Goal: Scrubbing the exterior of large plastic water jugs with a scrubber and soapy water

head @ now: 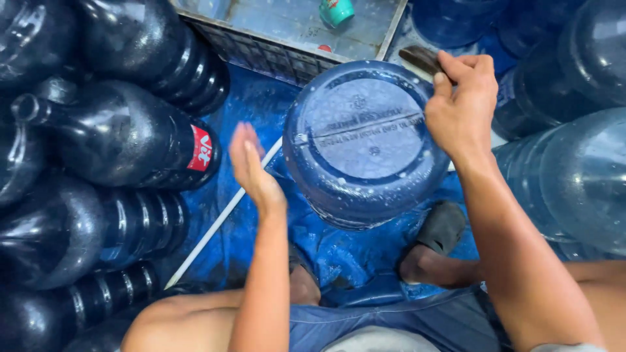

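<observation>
The right hand (460, 104) is shown closed around the handle of a dark brush (420, 60), the fingers curled over it and the thumb raised along its top; the brush is held at the far right edge of the upturned base of a large blue water jug (362, 140). Whether the bristles touch the jug's rim cannot be told. The left hand (251, 166) is seen open and flat, fingers extended together and blurred, edge-on just to the left of the jug and apart from it; nothing is held in it.

The jug is stood bottom-up between the two forearms, at the centre of the view, its circular base wetted and speckled with small white flecks. It is rested on a wet blue tarpaulin (261, 104). A thin white rod (218, 221) is laid diagonally on the tarpaulin, passing beneath the left hand toward the jug. Below the jug, a foot in a dark sandal (438, 228) is visible, together with the person's bare knees and blue shorts (404, 319).

To the left, a stack of dark jugs (111, 140) is laid on its sides, one bearing a red label. To the right, further translucent blue jugs (574, 169) are crowded together. Beyond the central jug, a grey plastic crate (261, 49) is placed, with a small teal cup (336, 11) lying inside it.
</observation>
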